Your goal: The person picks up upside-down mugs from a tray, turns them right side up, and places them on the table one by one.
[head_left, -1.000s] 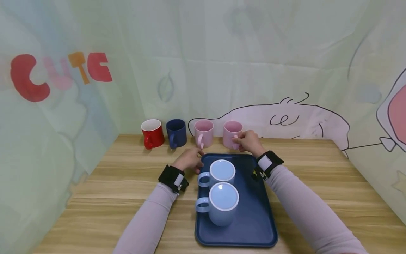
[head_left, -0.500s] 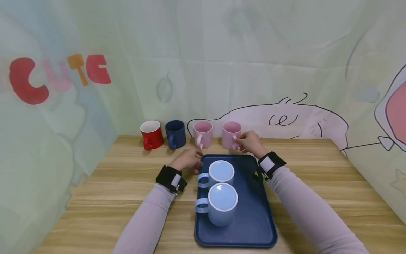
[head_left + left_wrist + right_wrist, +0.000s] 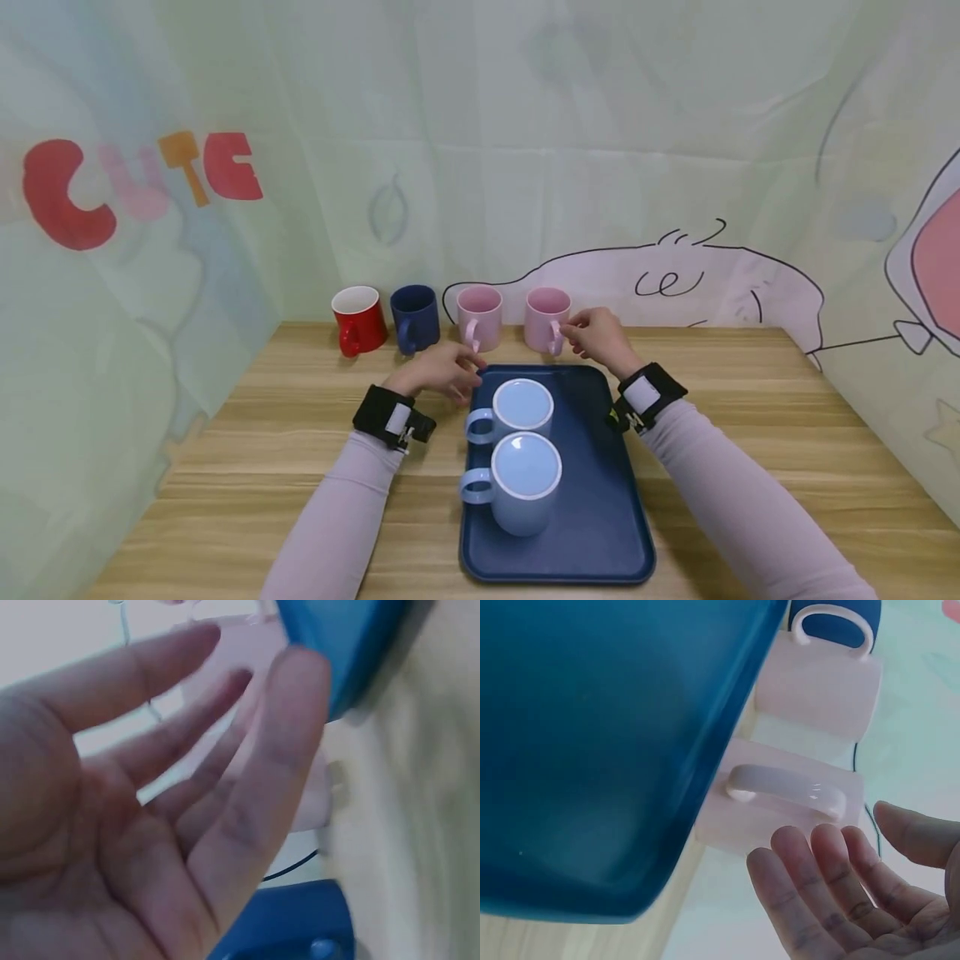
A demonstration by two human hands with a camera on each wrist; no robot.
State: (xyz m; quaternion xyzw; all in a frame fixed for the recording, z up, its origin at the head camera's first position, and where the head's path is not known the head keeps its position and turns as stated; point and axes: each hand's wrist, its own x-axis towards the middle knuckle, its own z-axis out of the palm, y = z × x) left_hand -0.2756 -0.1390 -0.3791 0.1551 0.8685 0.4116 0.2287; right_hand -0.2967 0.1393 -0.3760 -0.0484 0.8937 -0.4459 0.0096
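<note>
At the back of the table stand two upright pink mugs, the right pink mug [image 3: 538,332] and the left pink mug [image 3: 486,315]. My right hand [image 3: 598,337] is beside the right one, fingertips close to its handle [image 3: 787,787]; the fingers look loosely bent and apart from it in the right wrist view. Over the far left corner of a dark blue tray [image 3: 600,533] hovers my left hand [image 3: 442,371], fingers relaxed and holding nothing. Two light blue mugs, a far one [image 3: 523,404] and a near one [image 3: 525,479], sit upside down on the tray, handles to the left.
A red mug [image 3: 365,325] with a white inside and a dark blue mug [image 3: 422,321] continue the row leftward. Behind the row hangs a printed cloth [image 3: 480,167]. Wooden table surface [image 3: 300,433] shows on both sides of the tray.
My right hand has let go of the right pink mug's handle and drawn slightly right. My left hand has shifted a little left and lifted from the tray corner. The mugs stay in place.
</note>
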